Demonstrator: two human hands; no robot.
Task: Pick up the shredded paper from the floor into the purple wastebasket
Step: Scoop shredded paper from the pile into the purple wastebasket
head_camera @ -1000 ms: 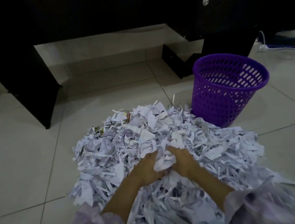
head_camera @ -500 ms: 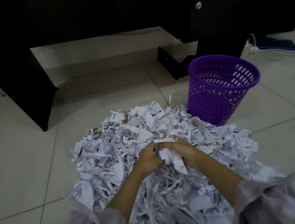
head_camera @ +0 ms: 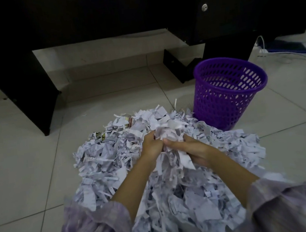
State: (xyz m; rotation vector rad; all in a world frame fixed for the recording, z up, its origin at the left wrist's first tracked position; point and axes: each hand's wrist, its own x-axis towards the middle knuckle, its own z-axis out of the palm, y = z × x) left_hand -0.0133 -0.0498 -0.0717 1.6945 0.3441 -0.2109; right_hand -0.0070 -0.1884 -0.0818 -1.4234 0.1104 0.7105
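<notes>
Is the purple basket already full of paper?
No, the purple basket looks empty inside, while the shredded paper still lies heaped on the floor.

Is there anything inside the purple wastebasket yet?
No paper shows inside the purple wastebasket: only its slotted inner wall is visible. Its bottom is hidden by the near rim, so I can't rule out scraps there.

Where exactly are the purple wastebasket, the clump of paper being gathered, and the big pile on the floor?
purple wastebasket [head_camera: 224, 105]: head view, on its front lattice wall.
clump of shredded paper [head_camera: 169, 131]: head view, on the bunched top between both hands.
paper pile [head_camera: 103, 156]: head view, on its left part.
</notes>
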